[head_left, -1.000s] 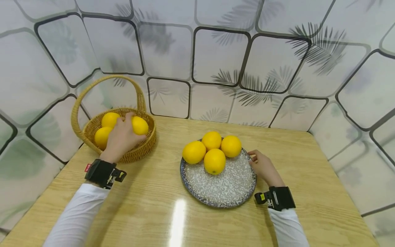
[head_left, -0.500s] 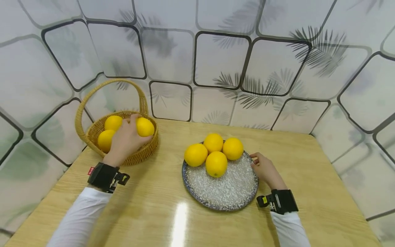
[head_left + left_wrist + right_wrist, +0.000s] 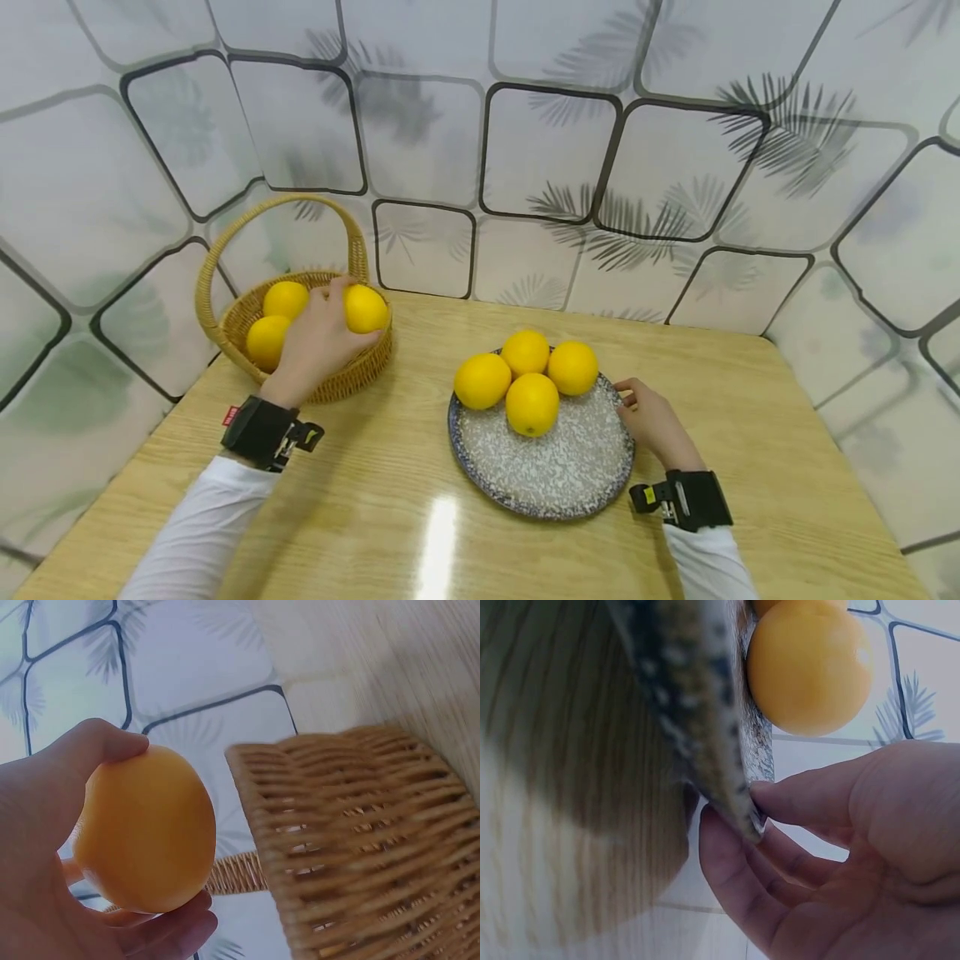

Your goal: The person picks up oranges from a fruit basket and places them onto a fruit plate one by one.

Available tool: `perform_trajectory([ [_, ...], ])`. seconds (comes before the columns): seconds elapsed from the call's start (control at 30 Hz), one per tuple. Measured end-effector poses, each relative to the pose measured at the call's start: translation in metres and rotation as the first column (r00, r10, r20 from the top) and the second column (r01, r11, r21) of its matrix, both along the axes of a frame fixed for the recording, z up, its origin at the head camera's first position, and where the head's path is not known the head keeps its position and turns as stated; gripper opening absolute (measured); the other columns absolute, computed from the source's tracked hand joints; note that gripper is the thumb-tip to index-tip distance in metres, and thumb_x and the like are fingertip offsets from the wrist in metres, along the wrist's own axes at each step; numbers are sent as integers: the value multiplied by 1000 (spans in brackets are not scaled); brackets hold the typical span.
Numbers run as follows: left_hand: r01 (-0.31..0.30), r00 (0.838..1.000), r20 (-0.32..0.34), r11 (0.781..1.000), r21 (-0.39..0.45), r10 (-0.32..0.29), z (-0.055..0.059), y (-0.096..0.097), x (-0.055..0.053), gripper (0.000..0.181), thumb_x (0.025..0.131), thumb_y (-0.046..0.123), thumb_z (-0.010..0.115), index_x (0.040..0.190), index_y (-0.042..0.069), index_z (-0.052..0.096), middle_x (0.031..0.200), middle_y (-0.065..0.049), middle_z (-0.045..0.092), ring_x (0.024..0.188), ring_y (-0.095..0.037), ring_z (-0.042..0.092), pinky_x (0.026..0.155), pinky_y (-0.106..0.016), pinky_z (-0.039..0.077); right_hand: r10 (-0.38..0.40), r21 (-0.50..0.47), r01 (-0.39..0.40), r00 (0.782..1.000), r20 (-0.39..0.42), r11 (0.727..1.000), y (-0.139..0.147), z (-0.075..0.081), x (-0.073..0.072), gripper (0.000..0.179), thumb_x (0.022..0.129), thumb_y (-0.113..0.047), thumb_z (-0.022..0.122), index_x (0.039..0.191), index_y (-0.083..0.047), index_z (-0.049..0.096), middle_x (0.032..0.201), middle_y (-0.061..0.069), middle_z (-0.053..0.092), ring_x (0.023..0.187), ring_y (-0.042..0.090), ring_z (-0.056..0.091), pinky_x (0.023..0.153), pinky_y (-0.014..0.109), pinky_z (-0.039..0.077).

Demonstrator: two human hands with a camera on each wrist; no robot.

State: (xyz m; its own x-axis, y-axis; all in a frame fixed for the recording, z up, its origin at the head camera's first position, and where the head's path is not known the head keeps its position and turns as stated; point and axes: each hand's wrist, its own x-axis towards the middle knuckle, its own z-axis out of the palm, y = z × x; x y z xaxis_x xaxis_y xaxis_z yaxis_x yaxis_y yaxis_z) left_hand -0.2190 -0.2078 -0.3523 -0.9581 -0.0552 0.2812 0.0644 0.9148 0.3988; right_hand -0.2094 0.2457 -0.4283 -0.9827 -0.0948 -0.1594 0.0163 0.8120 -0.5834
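Observation:
My left hand (image 3: 317,340) grips an orange (image 3: 366,309) at the right side of the wicker basket (image 3: 358,377). In the left wrist view, thumb and fingers curl round this orange (image 3: 150,832), which is up beside the basket rim (image 3: 259,780). Two more oranges (image 3: 268,342) show inside the basket, partly behind the hand. On the right, my right hand (image 3: 656,423) pinches the edge of the speckled plate (image 3: 555,479). The right wrist view has the thumb on top of the plate rim (image 3: 705,712) and fingers beneath. Several oranges (image 3: 532,405) are grouped at the plate's back left.
A light wooden table (image 3: 360,500) carries the basket and plate. The basket's tall handle (image 3: 300,200) arches over it. Patterned panels (image 3: 555,150) close off the back and both sides. A small red tag (image 3: 230,416) shows by the left wrist.
The left hand has risen slightly and moved right with its orange, towards the basket's right rim. The right hand stays at the plate's edge. The head view has shifted a little.

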Motion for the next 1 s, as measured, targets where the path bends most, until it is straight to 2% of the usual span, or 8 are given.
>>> perform_trajectory([
  [0.3,75,995,-63,997,1,-74,2,23,3,84,72,40,75,140,5,38,126,-35,50,104,-44,53,78,-59,53,10,1,-10,1000,-24,1000,-1,0,-2,42,97,-4,48,137,6,44,118,34,58,100,40,57,76,46,53],
  [0.43,109,987,-115,994,-21,-110,2,40,7,84,69,42,75,136,5,42,122,-33,52,102,-43,52,76,-56,52,9,10,-9,1000,-24,1000,-1,-1,-3,42,97,-5,48,137,5,44,117,33,58,99,39,57,75,44,52],
  [0.57,159,973,-161,986,-53,-166,-2,62,13,84,67,45,74,134,4,45,119,-31,53,100,-41,53,73,-53,53,13,13,-13,1000,-22,1000,0,-2,-2,41,97,-6,48,136,6,44,117,34,58,99,39,58,74,44,53],
  [0.67,210,964,-156,976,-55,-216,-7,80,17,84,67,45,73,135,5,45,117,-29,53,99,-38,52,72,-50,53,12,10,-12,1000,-15,1000,1,-3,-1,41,97,-6,48,136,5,45,118,34,58,99,40,58,75,45,53],
  [0.8,274,952,-121,959,-72,-281,-11,102,19,83,68,44,72,136,6,42,118,-28,52,104,-37,49,81,-48,51,-2,18,2,1000,-11,1000,2,-4,1,41,97,-5,48,136,5,44,117,34,58,99,39,58,75,45,53],
  [0.9,301,946,-105,950,-82,-308,-11,114,19,83,68,42,71,136,6,41,121,-27,51,108,-37,48,86,-49,50,1,23,-1,1000,-18,1000,2,-4,2,41,97,-5,48,137,5,44,116,33,58,98,38,58,74,44,53],
  [1.0,310,942,-105,947,-80,-317,-10,123,19,84,66,42,72,136,8,41,121,-26,51,108,-37,48,85,-49,52,13,18,-13,1000,-27,1000,1,-1,2,41,97,-5,48,136,6,44,115,34,59,97,38,58,73,44,53],
])
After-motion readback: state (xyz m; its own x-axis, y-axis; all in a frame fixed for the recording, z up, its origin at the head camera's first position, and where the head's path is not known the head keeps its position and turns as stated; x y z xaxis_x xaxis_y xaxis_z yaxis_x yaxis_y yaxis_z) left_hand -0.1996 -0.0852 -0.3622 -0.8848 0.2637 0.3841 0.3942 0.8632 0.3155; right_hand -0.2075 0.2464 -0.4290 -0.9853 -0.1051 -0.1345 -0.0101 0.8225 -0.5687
